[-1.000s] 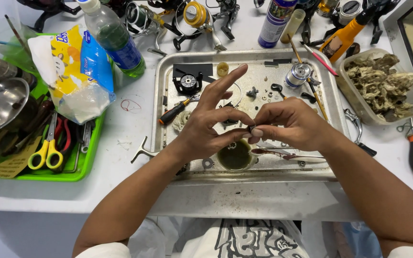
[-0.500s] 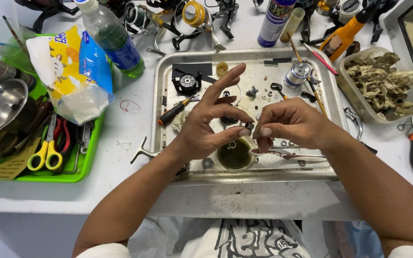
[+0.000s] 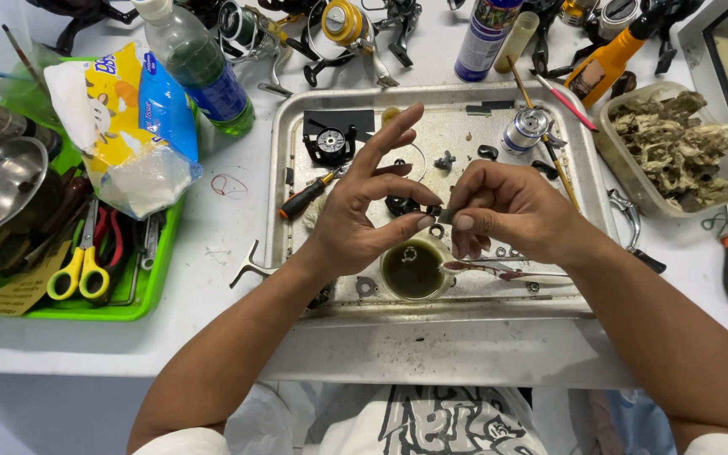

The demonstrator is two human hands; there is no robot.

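Pinching a small dark metal part (image 3: 436, 211) between them, both hands hover above the shallow steel tray (image 3: 284, 181). The left hand (image 3: 362, 215) nips the part with thumb and a lower finger, while its index and middle fingers fan out upward. The right hand (image 3: 507, 206) has its fingers pressed together around the other end, knuckles curled over.

The part sits directly over the small round cup of dark oily liquid (image 3: 413, 270), which stands near the tray's front edge. In my judgement, the main risk is a slip: the piece is tiny, the fingertips probably greasy, and a loose grip would drop it into the cup or among the small washers and clips (image 3: 366, 286) scattered on the tray, where it would be hard to find. A wrist could also nudge the cup and spill it.

As for its lie, the part seems to run roughly left to right, from one hand's fingertips to the other's, parallel to the tray's front edge. Which end is which I cannot tell; it is too small and half hidden.
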